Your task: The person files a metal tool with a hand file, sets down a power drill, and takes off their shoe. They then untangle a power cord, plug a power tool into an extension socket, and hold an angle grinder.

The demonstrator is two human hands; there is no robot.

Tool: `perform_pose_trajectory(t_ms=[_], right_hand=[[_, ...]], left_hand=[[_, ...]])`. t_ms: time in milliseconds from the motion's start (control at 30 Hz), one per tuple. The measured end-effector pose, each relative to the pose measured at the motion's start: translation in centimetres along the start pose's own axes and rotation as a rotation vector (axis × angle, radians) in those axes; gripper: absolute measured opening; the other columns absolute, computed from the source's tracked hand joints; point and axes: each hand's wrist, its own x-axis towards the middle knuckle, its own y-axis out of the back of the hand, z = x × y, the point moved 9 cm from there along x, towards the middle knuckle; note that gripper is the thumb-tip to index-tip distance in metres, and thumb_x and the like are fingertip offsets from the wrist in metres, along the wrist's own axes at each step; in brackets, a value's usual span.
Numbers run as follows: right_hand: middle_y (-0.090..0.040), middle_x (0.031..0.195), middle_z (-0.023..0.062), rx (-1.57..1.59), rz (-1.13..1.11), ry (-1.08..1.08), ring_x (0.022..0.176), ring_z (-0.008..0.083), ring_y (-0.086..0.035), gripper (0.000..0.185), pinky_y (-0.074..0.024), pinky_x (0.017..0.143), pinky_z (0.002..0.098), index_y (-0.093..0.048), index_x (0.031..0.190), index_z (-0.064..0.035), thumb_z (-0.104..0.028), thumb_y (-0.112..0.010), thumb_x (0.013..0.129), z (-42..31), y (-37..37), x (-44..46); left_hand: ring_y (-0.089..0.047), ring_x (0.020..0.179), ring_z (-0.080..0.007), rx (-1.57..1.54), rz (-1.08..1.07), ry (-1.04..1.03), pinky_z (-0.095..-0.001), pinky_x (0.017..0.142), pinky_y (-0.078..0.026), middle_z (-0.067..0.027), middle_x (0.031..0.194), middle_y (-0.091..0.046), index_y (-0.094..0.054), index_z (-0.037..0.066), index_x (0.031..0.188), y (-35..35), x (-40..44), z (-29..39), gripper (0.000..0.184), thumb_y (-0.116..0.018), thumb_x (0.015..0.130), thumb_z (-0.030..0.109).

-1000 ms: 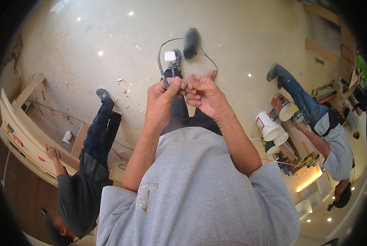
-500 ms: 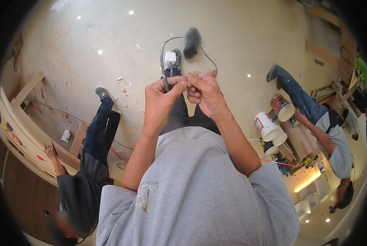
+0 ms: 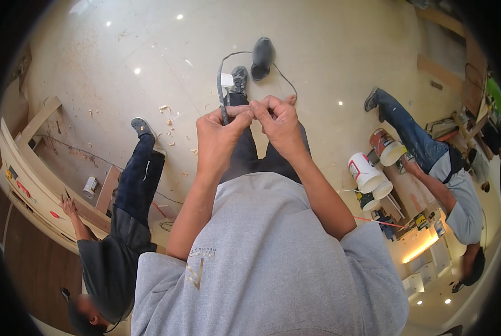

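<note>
My left hand (image 3: 221, 134) is closed, its thumb pressed to the fingers, with a dark cable (image 3: 221, 84) running up from it. My right hand (image 3: 280, 126) is closed in a pinch beside it, and the fingertips of both hands meet. Anything between the right fingertips is too small to make out. A white block (image 3: 227, 80) shows beyond my left hand, in front of my shoe (image 3: 240, 78). The cable curves over to a dark rounded object (image 3: 263, 55) on the floor, and a thin cord continues from its other side.
A person in dark clothes (image 3: 113, 269) is at a wooden frame (image 3: 52, 185) on the left. On the right, another person (image 3: 460, 201) has a hand near several buckets (image 3: 362, 172). Wood shavings (image 3: 165, 107) lie on the floor (image 3: 121, 50). Boards and tools crowd the right edge.
The white block has shifted slightly left and lower-set behind the cable. My right hand's fingers have changed their pinch. The person on the right has moved a hand near the buckets.
</note>
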Motion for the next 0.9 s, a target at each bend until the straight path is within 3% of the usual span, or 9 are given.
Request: perform_pose_trajectory(t_ms=[267,567,667,767,900], right_hand=[[-0.07,0.073,0.0066,-0.12,0.01,0.152,0.065,0.0096,-0.058,0.024,-0.0476,0.062,0.0288,-0.067,0.088,0.001,-0.018,-0.069,0.102,-1.3,0.3,0.0],[-0.065,0.069,0.0024,-0.097,-0.007,0.113,0.063,0.0073,-0.054,0.027,-0.044,0.057,0.0274,-0.067,0.086,0.0008,-0.02,-0.068,0.104,-0.5,0.3,0.3],[-0.057,0.068,-0.0013,0.283,-0.12,-0.221,0.06,0.0049,-0.047,0.028,-0.0373,0.051,0.0238,-0.063,0.082,-0.0036,-0.021,-0.068,0.104,3.0,-0.4,0.1],[-0.048,0.07,-0.0032,0.852,-0.268,-0.474,0.058,0.0041,-0.039,0.03,-0.0304,0.047,0.0207,-0.057,0.08,-0.009,-0.024,-0.067,0.104,2.8,-2.0,-1.1],[-0.046,0.072,-0.0023,1.012,-0.387,-0.549,0.057,0.0061,-0.037,0.032,-0.0294,0.046,0.021,-0.054,0.079,-0.0106,-0.027,-0.065,0.104,1.6,-2.2,-1.5]], left_hand=[[-0.063,0.078,-0.0108,-0.011,0.0,0.047,-0.0248,0.069,-0.045,-0.008,0.086,-0.074,-0.077,-0.005,0.093,0.0,0.5,-0.6,0.02,-0.077,0.084,0.013],[-0.058,0.074,-0.009,-0.021,0.052,0.074,-0.0245,0.068,-0.043,-0.0052,0.084,-0.071,-0.076,-0.003,0.089,-0.3,1.3,-1.7,0.019,-0.077,0.084,0.015],[-0.055,0.072,-0.0087,-0.029,0.097,0.07,-0.0248,0.068,-0.043,-0.0052,0.084,-0.071,-0.076,-0.003,0.091,0.0,1.9,-1.8,0.019,-0.076,0.084,0.014],[-0.057,0.075,-0.0092,-0.075,0.078,0.044,-0.0256,0.068,-0.043,-0.0075,0.088,-0.073,-0.076,-0.003,0.095,0.9,2.9,-2.1,0.019,-0.075,0.087,0.014],[-0.066,0.086,-0.012,-0.15,-0.091,0.003,-0.0266,0.076,-0.049,-0.0123,0.102,-0.076,-0.075,-0.003,0.106,-0.2,2.3,-0.4,0.021,-0.077,0.092,0.013]])
